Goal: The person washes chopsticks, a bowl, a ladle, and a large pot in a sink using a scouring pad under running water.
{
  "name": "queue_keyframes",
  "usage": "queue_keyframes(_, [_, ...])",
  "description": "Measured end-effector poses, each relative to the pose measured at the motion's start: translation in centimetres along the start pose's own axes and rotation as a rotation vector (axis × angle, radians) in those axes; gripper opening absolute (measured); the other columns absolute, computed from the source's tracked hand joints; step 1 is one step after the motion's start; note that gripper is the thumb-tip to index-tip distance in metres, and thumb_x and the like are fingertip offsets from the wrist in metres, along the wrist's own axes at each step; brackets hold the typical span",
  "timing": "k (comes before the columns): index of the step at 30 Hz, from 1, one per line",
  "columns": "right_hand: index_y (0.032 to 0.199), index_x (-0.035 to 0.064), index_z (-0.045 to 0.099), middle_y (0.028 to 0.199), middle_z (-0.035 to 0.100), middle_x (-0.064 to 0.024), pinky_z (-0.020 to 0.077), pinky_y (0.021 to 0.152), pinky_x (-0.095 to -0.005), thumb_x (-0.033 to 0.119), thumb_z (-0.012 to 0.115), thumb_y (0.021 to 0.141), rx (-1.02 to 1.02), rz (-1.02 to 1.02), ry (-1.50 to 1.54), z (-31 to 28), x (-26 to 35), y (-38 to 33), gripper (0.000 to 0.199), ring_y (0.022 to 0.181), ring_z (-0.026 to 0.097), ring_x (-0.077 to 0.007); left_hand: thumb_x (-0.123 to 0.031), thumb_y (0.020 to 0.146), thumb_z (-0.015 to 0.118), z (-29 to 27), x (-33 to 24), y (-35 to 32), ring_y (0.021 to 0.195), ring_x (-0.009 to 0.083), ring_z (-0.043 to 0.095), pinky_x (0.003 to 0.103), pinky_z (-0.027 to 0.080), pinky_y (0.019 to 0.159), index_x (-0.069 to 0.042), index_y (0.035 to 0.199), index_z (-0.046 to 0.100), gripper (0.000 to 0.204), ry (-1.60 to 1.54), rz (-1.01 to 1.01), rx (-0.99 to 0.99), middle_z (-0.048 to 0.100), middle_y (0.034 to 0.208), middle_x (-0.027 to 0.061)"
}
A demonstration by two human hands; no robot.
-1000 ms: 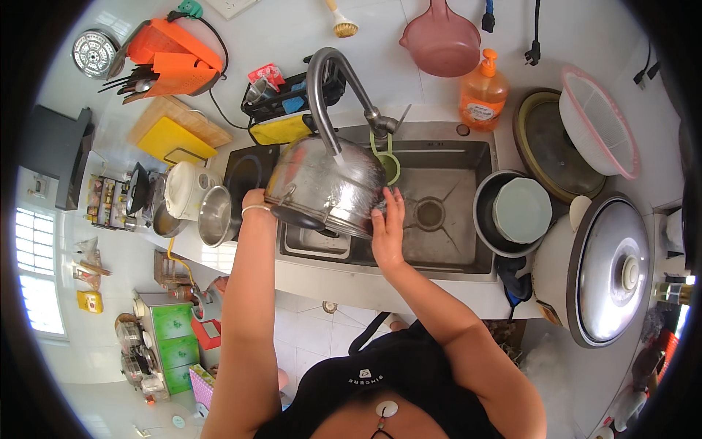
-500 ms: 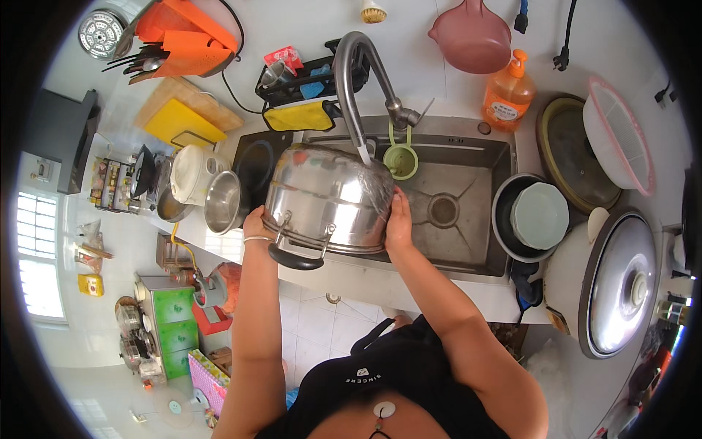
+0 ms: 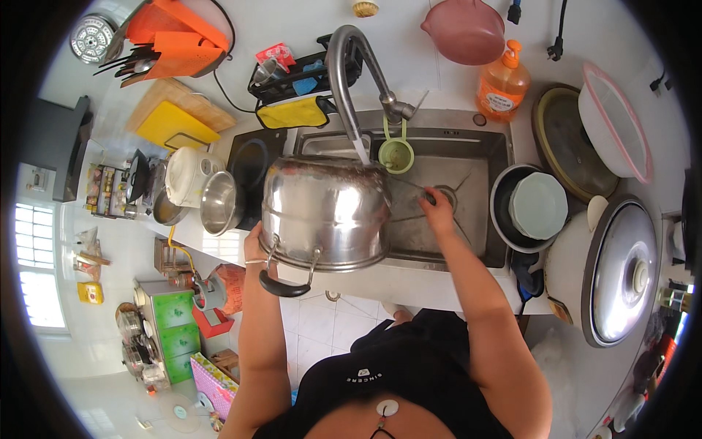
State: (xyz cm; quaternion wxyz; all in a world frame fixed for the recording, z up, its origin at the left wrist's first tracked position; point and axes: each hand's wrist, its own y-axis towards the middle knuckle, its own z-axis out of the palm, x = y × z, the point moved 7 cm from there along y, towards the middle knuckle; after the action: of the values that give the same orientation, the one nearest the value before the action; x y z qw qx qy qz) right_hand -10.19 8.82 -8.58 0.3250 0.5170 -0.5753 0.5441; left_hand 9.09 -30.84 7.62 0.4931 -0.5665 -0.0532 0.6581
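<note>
A large steel pot (image 3: 325,212) is tipped over the near left of the sink, its rim toward me and its soiled base toward the tap. My left hand (image 3: 254,244) supports it from the left, fingers mostly hidden behind the pot, beside a black-gripped handle (image 3: 284,287). Water runs from the curved tap (image 3: 342,80) onto the base's edge. Right of the pot, my right hand (image 3: 439,212) is over the sink basin (image 3: 475,234) near the drain. Its fingers are closed around a small dark thing I cannot make out.
A green strainer cup (image 3: 395,155) hangs by the tap. Right of the sink stand a dark basin (image 3: 512,238) holding a pale bowl (image 3: 539,206), an orange soap bottle (image 3: 503,84) and a big lidded pot (image 3: 625,271). A steel bowl (image 3: 219,205) sits to the left.
My right hand has left the pot's right side and moved right over the basin. The pot has turned slightly and sits a little lower in view, with my left hand still at it.
</note>
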Motion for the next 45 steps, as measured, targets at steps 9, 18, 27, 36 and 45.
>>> queue_keyframes(9, [0.131, -0.0076, 0.040, 0.131, 0.048, -0.0239, 0.0312, 0.104, -0.0412, 0.021, 0.067, 0.077, -0.033, -0.047, 0.244, -1.3, 14.2, 12.7, 0.067, 0.127, 0.041, -0.0344, -0.027, 0.095, 0.046, 1.1, 0.0, -4.4, 0.100, 0.0267, 0.061, 0.038, 0.046, 0.092, 0.001, 0.116, 0.057, 0.037, 0.008, 0.103, 0.127, 0.064, 0.110, 0.0131])
queue_keyframes(18, [0.093, -0.0048, 0.066, 0.118, 0.054, -0.0197, 0.0327, 0.094, -0.0440, 0.016, 0.070, 0.070, 0.018, 0.166, 0.521, 2.8, 18.3, 16.6, 0.032, 0.114, 0.044, -0.0309, -0.029, 0.096, 0.042, 6.8, 1.7, -10.5, 0.112, 0.0290, 0.055, 0.042, 0.042, 0.100, 0.002, 0.128, 0.046, 0.045, -0.092, 0.110, 0.281, 0.056, 0.123, 0.0164])
queue_keyframes(27, [0.114, 0.0096, 0.058, 0.124, 0.053, -0.0068, 0.0324, 0.098, -0.0383, 0.022, 0.062, 0.081, 0.282, 0.167, 0.660, 1.4, 16.8, 17.4, 0.036, 0.116, 0.046, -0.0223, -0.021, 0.091, 0.053, 6.2, 2.8, -8.8, 0.107, 0.0241, 0.058, 0.038, 0.045, 0.095, 0.004, 0.123, 0.048, 0.040, 0.049, 0.225, 0.429, 0.059, 0.116, 0.0149])
queue_keyframes(36, [0.097, 0.0030, 0.065, 0.090, 0.067, -0.0157, 0.0500, 0.075, -0.0370, 0.018, 0.060, 0.079, 0.091, -0.428, -0.305, -2.4, 12.7, 2.3, 0.024, 0.083, 0.065, -0.0295, -0.012, 0.089, 0.057, 12.1, 2.9, -13.5, 0.061, 0.0041, 0.039, 0.022, 0.034, 0.053, -0.005, 0.087, 0.054, 0.008, 0.485, 0.433, 0.432, 0.046, 0.071, -0.0054])
queue_keyframes(45, [0.107, 0.0019, 0.063, 0.098, 0.068, -0.0119, 0.0488, 0.078, -0.0294, 0.003, 0.056, 0.084, 0.142, -0.222, 0.086, -3.4, 10.5, -9.0, 0.023, 0.089, 0.064, -0.0207, -0.017, 0.092, 0.056, 12.4, 2.8, -16.1, 0.061, 0.0041, 0.035, 0.021, 0.032, 0.055, -0.002, 0.087, 0.054, 0.015, 0.919, 0.641, 0.503, 0.043, 0.068, -0.0053])
